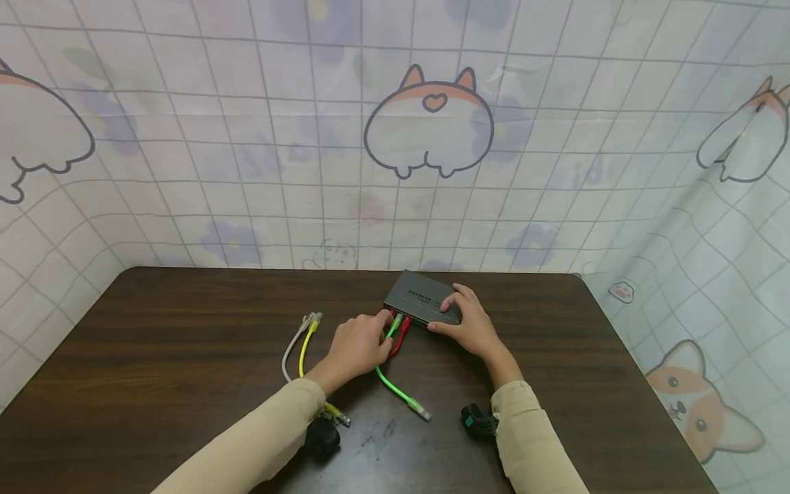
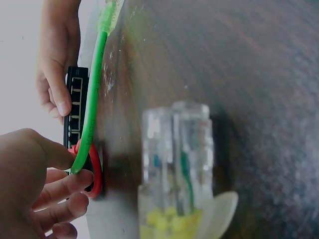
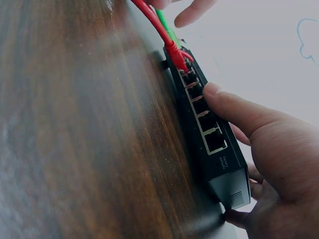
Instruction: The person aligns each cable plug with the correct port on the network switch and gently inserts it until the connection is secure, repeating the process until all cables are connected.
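Note:
A dark grey network switch (image 1: 420, 291) lies at the back of the table, its row of ports facing the person. My right hand (image 1: 472, 329) grips its right end, thumb on the port side. At the left end, my left hand (image 1: 361, 343) pinches a green network cable (image 2: 93, 99) between thumb and fingers. The green cable's near end reaches the ports; its other plug (image 1: 420, 409) lies free toward the front. A red network cable (image 3: 158, 28) has a plug in a port beside the green one and bends back in a loop. Several ports in the right wrist view hold no plug.
A grey cable (image 1: 286, 357) and a yellow cable (image 1: 304, 353) lie left of the left hand, partly behind its forearm. Black wrist devices show under the left sleeve (image 1: 321, 438) and beside the right sleeve (image 1: 478, 420). A patterned curtain (image 1: 278, 171) hangs behind the brown table (image 1: 185, 357).

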Demonstrator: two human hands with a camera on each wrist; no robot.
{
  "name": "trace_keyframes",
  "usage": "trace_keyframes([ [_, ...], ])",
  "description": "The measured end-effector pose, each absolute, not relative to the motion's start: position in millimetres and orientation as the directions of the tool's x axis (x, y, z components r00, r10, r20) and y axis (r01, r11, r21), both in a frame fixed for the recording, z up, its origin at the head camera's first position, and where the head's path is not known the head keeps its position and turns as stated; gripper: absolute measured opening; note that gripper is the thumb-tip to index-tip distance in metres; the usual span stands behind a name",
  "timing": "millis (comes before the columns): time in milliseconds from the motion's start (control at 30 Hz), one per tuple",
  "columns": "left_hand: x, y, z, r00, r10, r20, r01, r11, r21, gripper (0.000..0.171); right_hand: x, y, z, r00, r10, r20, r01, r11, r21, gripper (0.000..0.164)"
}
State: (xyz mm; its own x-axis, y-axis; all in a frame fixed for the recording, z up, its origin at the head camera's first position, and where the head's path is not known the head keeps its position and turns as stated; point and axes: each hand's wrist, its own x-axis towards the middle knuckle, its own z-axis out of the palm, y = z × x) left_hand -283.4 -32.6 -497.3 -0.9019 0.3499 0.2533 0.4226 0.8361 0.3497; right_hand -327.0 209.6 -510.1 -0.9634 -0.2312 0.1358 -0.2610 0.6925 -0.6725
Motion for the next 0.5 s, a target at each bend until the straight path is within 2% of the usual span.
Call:
trace_keyframes([
  [300, -282.2, -31.2, -499.9, -0.891, 0.363, 0.273, 0.444, 0.823, 0.356, 0.022, -327.4, 209.5, -509.8, -0.962, -0.239, 0.136, -0.267, 0.698, -0.664, 0.043],
  [500, -282.3, -29.1, -501.4, -0.902, 0.34, 0.266, 0.428, 0.791, 0.438, 0.021, -327.2, 209.8, -507.8, -0.958, -0.261, 0.123, -0.278, 0.721, -0.635, 0.073],
])
